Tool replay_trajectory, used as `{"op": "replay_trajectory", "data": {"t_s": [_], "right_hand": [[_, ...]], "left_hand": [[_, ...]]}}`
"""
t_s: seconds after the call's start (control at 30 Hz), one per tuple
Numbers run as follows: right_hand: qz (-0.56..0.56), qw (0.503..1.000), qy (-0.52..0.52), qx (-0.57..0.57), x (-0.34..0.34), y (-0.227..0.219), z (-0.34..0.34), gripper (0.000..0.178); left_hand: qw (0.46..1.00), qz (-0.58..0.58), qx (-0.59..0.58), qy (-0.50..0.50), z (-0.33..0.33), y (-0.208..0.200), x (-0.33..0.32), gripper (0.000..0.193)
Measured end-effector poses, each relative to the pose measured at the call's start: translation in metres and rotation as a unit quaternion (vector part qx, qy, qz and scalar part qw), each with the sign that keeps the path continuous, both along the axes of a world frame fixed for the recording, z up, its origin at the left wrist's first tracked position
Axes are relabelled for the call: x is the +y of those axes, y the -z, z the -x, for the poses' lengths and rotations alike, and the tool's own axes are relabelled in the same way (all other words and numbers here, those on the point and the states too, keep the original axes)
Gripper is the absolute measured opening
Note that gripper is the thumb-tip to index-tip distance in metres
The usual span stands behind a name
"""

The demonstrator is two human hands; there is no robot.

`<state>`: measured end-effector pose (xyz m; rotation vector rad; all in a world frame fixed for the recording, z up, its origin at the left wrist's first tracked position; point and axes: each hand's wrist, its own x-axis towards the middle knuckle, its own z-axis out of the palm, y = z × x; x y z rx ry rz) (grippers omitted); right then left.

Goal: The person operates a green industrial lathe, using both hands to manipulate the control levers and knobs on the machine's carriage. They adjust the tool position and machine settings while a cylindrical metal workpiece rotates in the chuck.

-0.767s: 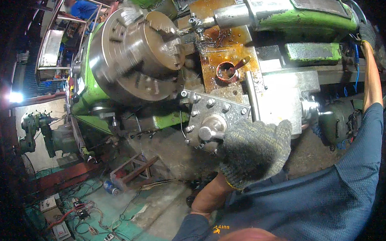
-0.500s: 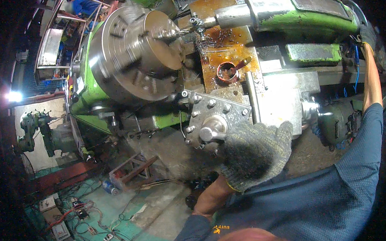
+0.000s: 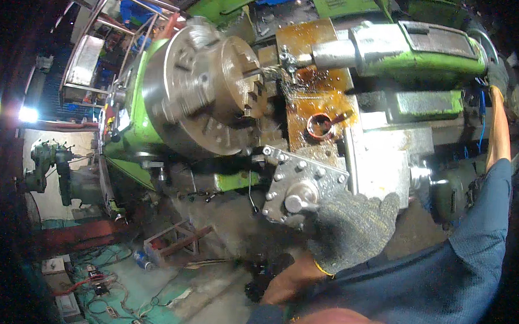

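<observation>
My left hand [image 3: 351, 228], in a grey knit glove, is closed over the lever of the square bolted tool post [image 3: 281, 188]; its fingertips are mostly hidden. At the far right my right hand [image 3: 496, 76], also gloved, is curled at the rim of the tailstock handwheel [image 3: 485, 44], with its fingers partly out of sight. A green tailstock [image 3: 414, 56] carries a drill bit [image 3: 269, 72] that points at the large steel lathe chuck [image 3: 187, 96]. That chuck is smeared by rotation. Wet chips lie about the drill.
A red-rimmed cup [image 3: 319, 127] with a stick-like handle in it stands on the oily brown plate [image 3: 300, 132]. A lever with a dark knob [image 3: 255, 209] hangs beside the tool post. Lower left are a metal frame [image 3: 179, 242], a blue can [image 3: 143, 259] and loose cables on the floor.
The whole view has shifted, so the machine sits lower and further right in it. The chuck is blurred in both frames and its jaws show at another angle. Both hands keep their places.
</observation>
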<state>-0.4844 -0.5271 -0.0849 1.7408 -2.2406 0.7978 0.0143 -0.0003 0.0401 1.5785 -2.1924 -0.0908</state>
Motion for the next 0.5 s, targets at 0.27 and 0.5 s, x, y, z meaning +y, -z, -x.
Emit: {"op": "replay_trajectory", "data": {"t_s": [0.27,0.5], "right_hand": [[0.02,1.0,-0.011,-0.004,0.001,0.011,-0.001,0.057],[0.001,0.999,0.016,-0.031,-0.005,0.003,-0.003,0.054]], "left_hand": [[1.0,0.004,-0.004,-0.011,0.005,0.007,0.008,0.028],[0.998,-0.062,-0.009,-0.009,0.007,0.009,0.005,0.037]]}}
